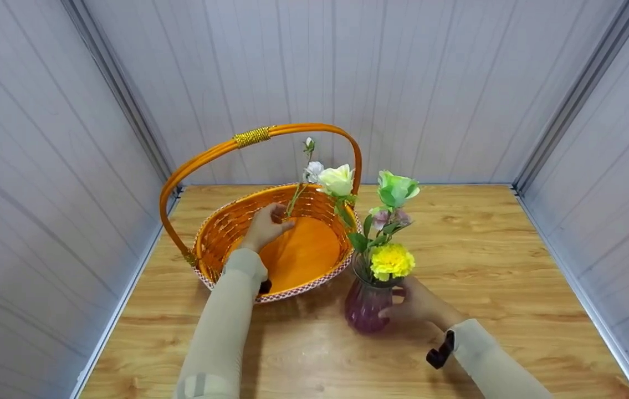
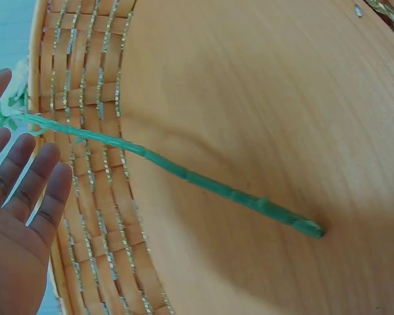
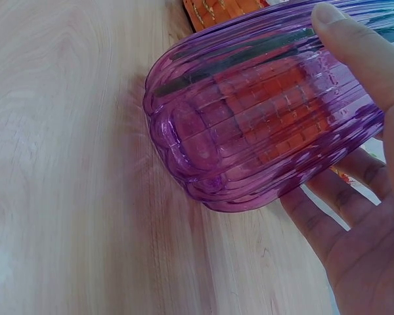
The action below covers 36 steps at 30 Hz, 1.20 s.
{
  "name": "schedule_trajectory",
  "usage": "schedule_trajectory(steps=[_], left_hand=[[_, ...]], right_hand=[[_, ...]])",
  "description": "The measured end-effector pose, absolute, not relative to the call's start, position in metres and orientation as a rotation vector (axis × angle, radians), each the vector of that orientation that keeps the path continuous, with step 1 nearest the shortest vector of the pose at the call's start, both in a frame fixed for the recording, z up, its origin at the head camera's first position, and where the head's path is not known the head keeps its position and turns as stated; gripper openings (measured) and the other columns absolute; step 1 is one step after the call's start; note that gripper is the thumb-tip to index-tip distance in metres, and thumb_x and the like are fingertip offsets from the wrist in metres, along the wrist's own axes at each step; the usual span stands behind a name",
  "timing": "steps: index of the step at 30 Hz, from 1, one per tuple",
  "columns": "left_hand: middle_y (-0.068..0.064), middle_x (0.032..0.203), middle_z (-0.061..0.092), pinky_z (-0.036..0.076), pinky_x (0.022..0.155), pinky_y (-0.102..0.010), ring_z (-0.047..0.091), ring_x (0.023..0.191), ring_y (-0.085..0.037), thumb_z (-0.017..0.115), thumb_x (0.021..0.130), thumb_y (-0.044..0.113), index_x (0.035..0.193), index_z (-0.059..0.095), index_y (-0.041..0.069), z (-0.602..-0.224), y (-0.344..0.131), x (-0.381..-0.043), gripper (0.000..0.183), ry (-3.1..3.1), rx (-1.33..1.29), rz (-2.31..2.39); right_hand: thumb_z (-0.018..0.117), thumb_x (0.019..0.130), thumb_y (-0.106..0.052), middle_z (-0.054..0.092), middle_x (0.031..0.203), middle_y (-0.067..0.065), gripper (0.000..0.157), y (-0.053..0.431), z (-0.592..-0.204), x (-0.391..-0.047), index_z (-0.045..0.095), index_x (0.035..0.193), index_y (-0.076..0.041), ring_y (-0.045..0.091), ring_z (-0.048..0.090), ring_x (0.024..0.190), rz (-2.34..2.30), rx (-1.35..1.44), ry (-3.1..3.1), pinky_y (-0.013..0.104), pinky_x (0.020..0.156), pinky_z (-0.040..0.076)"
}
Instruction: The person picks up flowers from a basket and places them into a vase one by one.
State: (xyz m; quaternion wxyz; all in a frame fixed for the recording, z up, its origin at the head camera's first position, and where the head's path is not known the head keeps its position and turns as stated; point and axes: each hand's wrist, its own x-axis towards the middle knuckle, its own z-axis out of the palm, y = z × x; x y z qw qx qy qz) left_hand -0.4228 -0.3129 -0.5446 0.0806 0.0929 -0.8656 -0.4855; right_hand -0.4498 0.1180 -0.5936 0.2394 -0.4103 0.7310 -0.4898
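Note:
An orange woven basket with a tall arched handle stands on the wooden table. Inside it leans a stem of white flowers, its green lower end against the basket floor and its top over the rim. My left hand is over the basket beside this stem, fingers extended and spread in the left wrist view. With thumb and fingers around its side, my right hand holds a ribbed purple glass vase. From the vase rise a yellow carnation, a green rose and a cream rose.
The basket's handle arches high above the left hand. Pale panelled walls enclose the table at the back and both sides. The vase stands close to the basket's right front rim. A black strap is on the right wrist.

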Motion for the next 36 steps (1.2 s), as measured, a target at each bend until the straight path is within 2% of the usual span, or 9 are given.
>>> schedule_trajectory(steps=[10,20,27,31,36], left_hand=[[-0.025,0.151,0.059,0.053,0.112,-0.055,0.062,0.133,-0.041,0.077,0.101,0.014,0.154,0.052,0.000,-0.558,-0.314,-0.424,0.060,-2.608,0.354,-1.511],[-0.025,0.148,0.058,0.055,0.105,-0.051,0.061,0.131,-0.039,0.069,0.106,0.013,0.161,0.046,0.003,-0.563,-0.313,-0.425,0.060,-2.678,0.393,-1.589],[-0.026,0.136,0.062,0.058,0.089,-0.038,0.067,0.116,-0.038,0.058,0.110,0.006,0.158,0.044,-0.010,-0.565,-0.313,-0.428,0.052,-2.662,0.339,-1.635],[-0.031,0.131,0.063,0.055,0.077,-0.029,0.068,0.108,-0.039,0.048,0.112,0.002,0.154,0.047,-0.014,-0.566,-0.313,-0.430,0.045,-2.638,0.326,-1.655],[-0.037,0.133,0.063,0.052,0.068,-0.024,0.067,0.094,-0.031,0.040,0.113,0.000,0.152,0.049,-0.016,-0.563,-0.312,-0.431,0.043,-2.611,0.333,-1.719]], right_hand=[[0.093,0.087,-0.015,0.050,0.161,0.020,0.087,0.117,-0.591,-0.449,0.046,0.160,-0.008,0.047,0.047,0.150,-1.317,-1.105,2.005,0.067,0.121,0.043],[0.093,0.087,-0.015,0.052,0.159,0.022,0.086,0.118,-0.590,-0.448,0.047,0.159,-0.006,0.048,0.048,0.149,-1.317,-1.092,2.010,0.067,0.121,0.043],[0.093,0.087,-0.016,0.050,0.161,0.022,0.089,0.118,-0.592,-0.447,0.045,0.161,-0.008,0.049,0.048,0.149,-1.295,-1.051,2.031,0.067,0.121,0.043],[0.093,0.086,-0.018,0.048,0.163,0.022,0.091,0.118,-0.592,-0.447,0.043,0.162,-0.009,0.049,0.047,0.150,-1.302,-1.034,2.028,0.068,0.121,0.042],[0.094,0.086,-0.020,0.051,0.162,0.019,0.090,0.119,-0.591,-0.448,0.045,0.161,-0.010,0.048,0.048,0.150,-1.296,-1.048,2.041,0.068,0.121,0.042]])
